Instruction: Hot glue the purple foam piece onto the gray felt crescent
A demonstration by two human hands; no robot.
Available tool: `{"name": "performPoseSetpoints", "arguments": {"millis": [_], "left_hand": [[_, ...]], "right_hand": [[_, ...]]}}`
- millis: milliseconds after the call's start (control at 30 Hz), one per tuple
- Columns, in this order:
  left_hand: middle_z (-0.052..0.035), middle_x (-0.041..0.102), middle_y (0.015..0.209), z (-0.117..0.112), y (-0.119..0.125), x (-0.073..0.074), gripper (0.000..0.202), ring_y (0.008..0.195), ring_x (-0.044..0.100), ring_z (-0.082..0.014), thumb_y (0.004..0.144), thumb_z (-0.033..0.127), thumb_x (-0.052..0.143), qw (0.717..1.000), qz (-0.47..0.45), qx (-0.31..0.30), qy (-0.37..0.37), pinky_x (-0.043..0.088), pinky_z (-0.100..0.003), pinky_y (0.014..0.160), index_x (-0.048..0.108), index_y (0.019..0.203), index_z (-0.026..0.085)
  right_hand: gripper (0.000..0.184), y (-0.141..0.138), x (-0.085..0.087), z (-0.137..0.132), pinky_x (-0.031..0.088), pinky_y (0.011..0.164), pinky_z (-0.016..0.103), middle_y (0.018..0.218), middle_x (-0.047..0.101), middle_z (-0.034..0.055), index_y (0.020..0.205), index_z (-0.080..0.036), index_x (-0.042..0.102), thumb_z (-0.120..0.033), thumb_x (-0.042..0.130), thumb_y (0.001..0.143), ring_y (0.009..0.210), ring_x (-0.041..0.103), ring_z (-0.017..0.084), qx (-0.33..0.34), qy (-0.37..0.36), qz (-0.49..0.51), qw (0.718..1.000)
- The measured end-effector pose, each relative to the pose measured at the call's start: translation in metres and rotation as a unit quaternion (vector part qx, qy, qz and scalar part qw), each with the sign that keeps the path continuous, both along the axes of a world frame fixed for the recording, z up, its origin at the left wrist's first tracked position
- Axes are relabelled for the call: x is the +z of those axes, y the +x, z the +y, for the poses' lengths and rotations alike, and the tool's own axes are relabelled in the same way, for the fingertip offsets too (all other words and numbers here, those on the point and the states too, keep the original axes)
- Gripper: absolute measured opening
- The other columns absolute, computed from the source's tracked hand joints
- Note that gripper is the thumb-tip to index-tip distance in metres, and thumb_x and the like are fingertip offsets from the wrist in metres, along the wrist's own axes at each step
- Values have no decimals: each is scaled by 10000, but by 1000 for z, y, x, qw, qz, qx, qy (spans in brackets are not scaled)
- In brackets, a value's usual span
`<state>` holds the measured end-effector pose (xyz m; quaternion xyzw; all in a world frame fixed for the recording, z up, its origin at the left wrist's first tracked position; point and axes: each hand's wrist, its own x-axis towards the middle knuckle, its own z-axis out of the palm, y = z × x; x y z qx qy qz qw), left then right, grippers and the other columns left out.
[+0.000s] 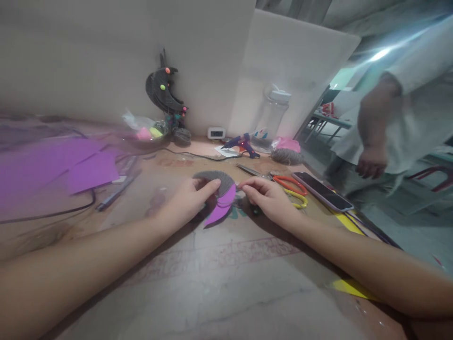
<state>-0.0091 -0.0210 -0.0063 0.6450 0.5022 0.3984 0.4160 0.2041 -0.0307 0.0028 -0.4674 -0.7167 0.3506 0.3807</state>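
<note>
A purple paper crescent (220,212) is held just above the table, its upper part wound with grey yarn (226,181). My left hand (187,199) grips its wrapped end, thumb on top and fingers underneath. Beside the crescent's right edge, my right hand (269,196) is closed in a pinch on what looks like the grey yarn, though the strand is blurred. The crescent's lower purple tip is bare and points down to the left.
Scissors with orange (290,184) and yellow handles and a phone (322,191) lie right. Behind are a glue gun (242,144), small clock (216,133), bottle (271,118) and yarn ball (286,155). Purple sheets (92,170) lie left; a dark crescent (161,92) hangs behind. A person (385,118) stands right.
</note>
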Motion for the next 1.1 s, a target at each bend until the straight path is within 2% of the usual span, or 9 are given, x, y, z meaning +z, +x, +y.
{"name": "performPoseSetpoints", "arguments": {"millis": [100,200,367,467,600,800,967,1100], "left_hand": [[-21,650,658,-2,1,3,355,660,582,-182,811,499,556,1000,-16,-8,8,425,-273,633,648,696,176],[-19,653,679,-6,1,6,313,690,590,-185,821,464,560,999,-30,-21,19,442,-274,664,645,716,182],[-13,669,701,-8,1,7,303,678,596,-175,835,453,555,998,-39,-49,23,446,-266,653,658,743,183],[-14,680,709,-8,1,8,313,667,598,-174,833,456,554,998,-31,-47,17,446,-266,639,662,748,174],[-26,698,755,-7,2,8,339,697,611,-189,819,482,558,999,-17,-47,15,451,-278,645,683,806,168],[-28,666,678,-9,3,11,350,635,578,-180,786,498,590,999,22,-21,20,410,-266,574,648,680,170],[-16,650,659,-9,3,10,330,592,548,-162,795,476,586,1000,21,-10,14,384,-260,546,645,679,173],[-15,656,693,-8,2,9,339,627,560,-165,802,492,578,1000,19,-11,5,400,-261,583,644,704,173]], "right_hand": [[273,-2,3,-6,387,545,243,694,583,-2,863,-166,655,-382,495,910,575,494,110,41,14,-60,997],[296,-3,5,-7,398,577,245,757,620,19,860,-156,672,-379,487,922,628,520,119,70,21,-81,994],[210,-5,5,-5,449,717,267,876,691,35,882,-172,696,-340,571,878,792,599,156,62,24,-87,994],[160,-8,6,-6,453,743,275,847,698,30,857,-174,703,-300,606,849,786,597,157,58,37,-122,990],[195,-9,7,-7,440,696,268,755,660,17,766,-169,672,-295,566,872,707,559,138,59,42,-137,988],[241,-7,4,-7,416,622,251,726,622,6,736,-177,623,-347,546,889,651,523,124,41,19,-93,995],[276,-1,2,-3,400,545,241,627,545,-26,765,-195,573,-444,554,881,560,491,114,-27,-10,-1,1000],[325,6,0,9,387,548,235,601,500,-30,743,-199,572,-502,581,861,563,464,108,-78,19,80,994]]}}
